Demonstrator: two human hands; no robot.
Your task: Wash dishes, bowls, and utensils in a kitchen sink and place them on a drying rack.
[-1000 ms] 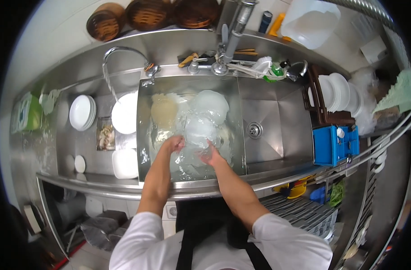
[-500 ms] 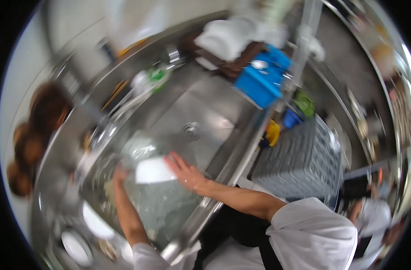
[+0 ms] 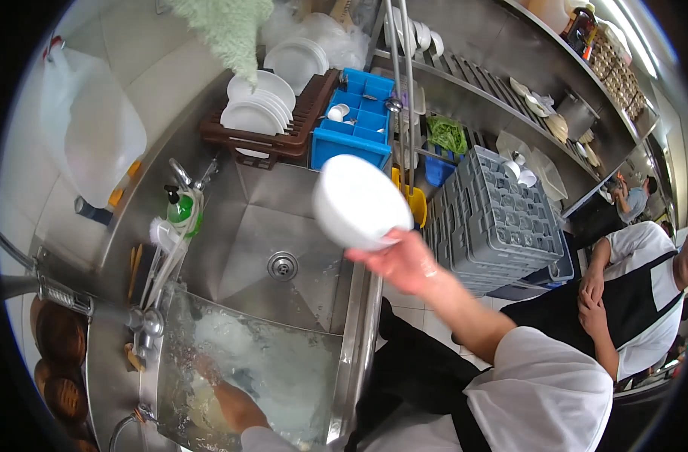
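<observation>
My right hand (image 3: 404, 260) grips a white bowl (image 3: 359, 200) by its near rim. The bowl is raised above the sink's right edge, tilted with its hollow showing. My left hand (image 3: 208, 369) is down in the cloudy water of the near sink basin (image 3: 283, 369), its fingers blurred under the surface. Close to it in the water lies something pale yellow (image 3: 207, 410) that I cannot make out. Beyond the divider is the second steel basin (image 3: 265, 241), with a drain in its floor.
A brown rack (image 3: 231, 134) of white plates stands at the back beside a blue divided bin (image 3: 351, 143). A green soap bottle (image 3: 184, 211) and a brush (image 3: 163, 235) are by the taps. Grey crates (image 3: 494, 218) are stacked at right, near another person (image 3: 622, 290).
My right hand has lifted the white bowl from the water up and to the right. My left hand has stayed low in the water. The view has turned to the right.
</observation>
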